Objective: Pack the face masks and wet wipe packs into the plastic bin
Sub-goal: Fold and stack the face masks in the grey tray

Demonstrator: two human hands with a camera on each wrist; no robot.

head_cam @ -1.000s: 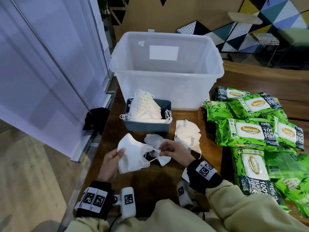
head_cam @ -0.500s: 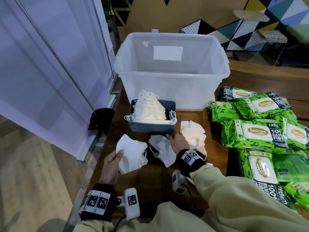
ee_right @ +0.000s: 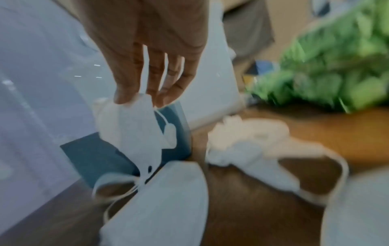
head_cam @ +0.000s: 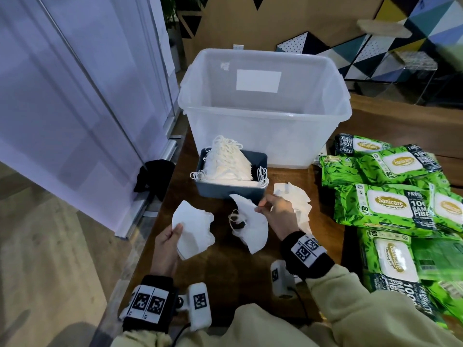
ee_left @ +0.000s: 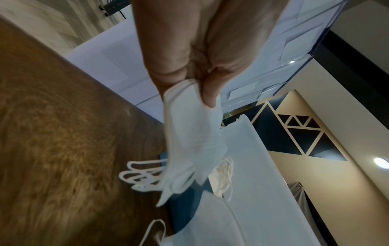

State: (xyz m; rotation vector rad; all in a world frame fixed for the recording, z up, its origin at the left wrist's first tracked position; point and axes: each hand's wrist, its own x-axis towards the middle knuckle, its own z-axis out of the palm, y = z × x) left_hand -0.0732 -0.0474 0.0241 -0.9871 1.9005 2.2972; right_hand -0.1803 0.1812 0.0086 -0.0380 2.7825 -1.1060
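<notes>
My left hand point(head_cam: 175, 235) grips a small stack of folded white face masks point(head_cam: 194, 229) by the near edge, thumb on top; in the left wrist view it pinches the masks point(ee_left: 193, 141). My right hand point(head_cam: 259, 208) pinches the top edge of another white mask point(head_cam: 251, 222), which hangs with its ear loops dangling point(ee_right: 136, 133). More masks fill a blue tray point(head_cam: 233, 190), and a loose pile of masks point(head_cam: 294, 197) lies beside my right hand. Behind the tray stands the clear plastic bin point(head_cam: 263, 126), with nothing visible inside. Green wet wipe packs point(head_cam: 388, 204) lie at the right.
The wooden table point(head_cam: 225, 271) ends at its left edge close to my left hand. A white panel wall point(head_cam: 75, 108) and a black cloth point(head_cam: 152, 176) are on the left. The wipe packs cover the right side of the table.
My right hand let go of the left-hand masks, reached toward the loose masks near the tray, and now holds one lifted. The left hand has barely moved.
</notes>
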